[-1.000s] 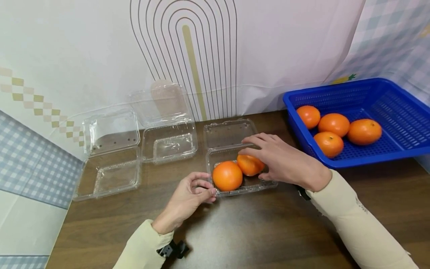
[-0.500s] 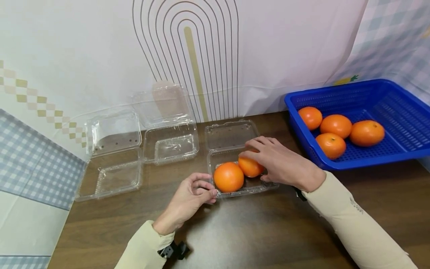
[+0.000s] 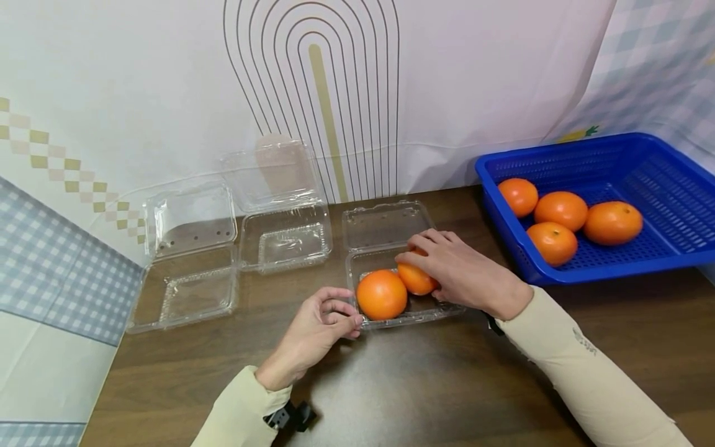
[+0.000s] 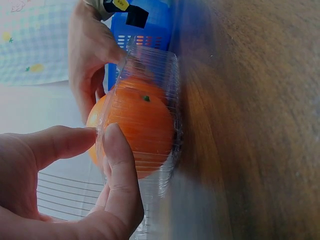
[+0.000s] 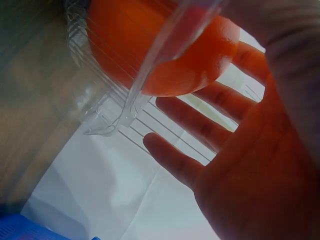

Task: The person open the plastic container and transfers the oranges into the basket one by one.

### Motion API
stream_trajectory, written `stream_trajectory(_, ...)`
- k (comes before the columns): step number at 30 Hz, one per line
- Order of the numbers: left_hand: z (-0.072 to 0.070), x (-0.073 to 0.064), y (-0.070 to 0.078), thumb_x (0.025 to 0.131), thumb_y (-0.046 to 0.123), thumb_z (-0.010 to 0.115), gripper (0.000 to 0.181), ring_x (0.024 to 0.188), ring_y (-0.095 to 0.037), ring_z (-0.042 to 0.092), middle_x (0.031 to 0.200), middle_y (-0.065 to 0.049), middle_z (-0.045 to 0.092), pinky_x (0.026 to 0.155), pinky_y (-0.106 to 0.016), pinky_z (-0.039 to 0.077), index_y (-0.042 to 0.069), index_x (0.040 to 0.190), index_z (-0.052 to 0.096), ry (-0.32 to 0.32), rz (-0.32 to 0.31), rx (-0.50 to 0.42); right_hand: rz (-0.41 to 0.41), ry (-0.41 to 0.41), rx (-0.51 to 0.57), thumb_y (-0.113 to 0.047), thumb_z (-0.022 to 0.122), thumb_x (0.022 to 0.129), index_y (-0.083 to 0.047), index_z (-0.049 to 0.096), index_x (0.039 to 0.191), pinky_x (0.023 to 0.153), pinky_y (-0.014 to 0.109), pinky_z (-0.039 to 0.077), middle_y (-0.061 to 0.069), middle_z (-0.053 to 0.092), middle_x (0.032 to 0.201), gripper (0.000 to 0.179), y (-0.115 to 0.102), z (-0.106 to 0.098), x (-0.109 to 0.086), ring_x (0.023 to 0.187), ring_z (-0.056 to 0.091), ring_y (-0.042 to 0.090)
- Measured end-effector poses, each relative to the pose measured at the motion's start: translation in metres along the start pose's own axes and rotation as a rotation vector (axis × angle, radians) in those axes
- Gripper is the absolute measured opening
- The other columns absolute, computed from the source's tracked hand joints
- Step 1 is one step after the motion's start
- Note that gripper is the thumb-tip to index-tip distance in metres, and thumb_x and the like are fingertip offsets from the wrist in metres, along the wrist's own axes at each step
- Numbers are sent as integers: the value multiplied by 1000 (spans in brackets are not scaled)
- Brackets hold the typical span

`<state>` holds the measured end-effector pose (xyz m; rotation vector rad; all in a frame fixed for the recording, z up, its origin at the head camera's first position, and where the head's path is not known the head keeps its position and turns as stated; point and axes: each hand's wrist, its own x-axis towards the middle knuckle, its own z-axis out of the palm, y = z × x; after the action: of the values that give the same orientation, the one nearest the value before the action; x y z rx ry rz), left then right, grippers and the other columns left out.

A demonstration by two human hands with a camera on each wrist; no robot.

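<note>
My left hand (image 3: 318,329) pinches the front-left rim of a clear plastic clamshell container (image 3: 413,320) between thumb and fingers, as the left wrist view shows. The container lies with its lid (image 3: 385,225) folded back. Two oranges are inside: a front-left orange (image 3: 382,295) close to my left fingers, and a back-right orange (image 3: 416,278) partly covered by my right hand (image 3: 466,270). That hand reaches over the right side and holds the back-right orange, fingers on its far side. In the right wrist view, the outer fingers (image 5: 175,160) spread beside the fruit.
Two more clear containers, a left one (image 3: 192,292) and a middle one (image 3: 285,239), stand with lids raised at the back left. A blue basket (image 3: 614,267) with several oranges (image 3: 560,211) is at the right. The patterned wall cloth (image 3: 458,74) borders the wooden table (image 3: 391,385) behind.
My right hand has moved slightly left and closed in around the back-right orange. My left hand stays at the container's rim. The whole scene shifts slightly in the view.
</note>
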<state>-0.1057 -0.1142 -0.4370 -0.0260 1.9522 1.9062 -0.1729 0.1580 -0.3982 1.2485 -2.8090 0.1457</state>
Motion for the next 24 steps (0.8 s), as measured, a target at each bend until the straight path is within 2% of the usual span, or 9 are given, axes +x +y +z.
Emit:
stream_trajectory(7,1,0,0,90,-5,70,47,76,-16,70,99,-11,64,79,-35,67,-5,132,48,2,1,-2,-10,9,-14,-14,99,62,-18,62,132,111,54,47,8,60,133,79,0,0,0,127,52,33)
stream_trajectory(16,1,0,-2,91,-4,70,47,76,-17,70,100,-12,64,80,-35,67,-6,133,48,3,4,1,-25,53,-34,-13,99,61,-16,64,128,105,55,49,10,61,128,76,0,-1,0,123,53,34)
stream_trajectory(24,1,1,-3,91,-4,70,47,76,-18,71,100,-12,65,79,-35,67,-6,133,48,1,4,-2,6,32,-12,-18,99,63,-18,62,133,108,57,46,10,58,132,80,1,-10,-3,127,50,34)
